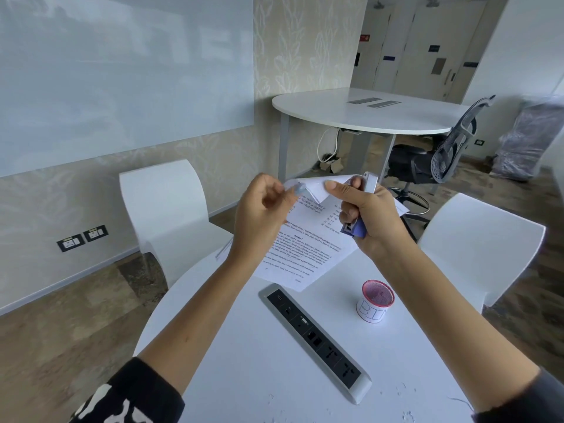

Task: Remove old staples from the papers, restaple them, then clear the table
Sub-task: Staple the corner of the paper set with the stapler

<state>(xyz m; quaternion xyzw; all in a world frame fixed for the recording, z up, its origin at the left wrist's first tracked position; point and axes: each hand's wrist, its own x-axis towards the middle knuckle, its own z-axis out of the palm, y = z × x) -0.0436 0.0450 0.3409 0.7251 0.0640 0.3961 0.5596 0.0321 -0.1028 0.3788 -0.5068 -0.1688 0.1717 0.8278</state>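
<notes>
The left hand pinches the top corner of the papers between its thumb and fingertips. The corner is blurry, so I cannot tell if a staple is there. The right hand wraps its fingers tight around a stapler, and its thumb presses on a folded-back corner of the papers. The stapler has a shiny silver top and a blue bottom. It stands almost upright in the fist.

The papers are white with lines of black print. They are held up in the air above the round white table, and their bottom edge hangs down close to it. Another sheet lies at the far edge of the table, left of the held papers.

Both arms reach forward over the table, bare from the wrist up to dark sleeves.

On the table, just below the papers, is a long silver socket strip. To the right of the strip stands a small pink mesh cup with a white label that says BIN. I cannot tell what is inside it. Tiny bits lie on the table near the strip's close end.
</notes>
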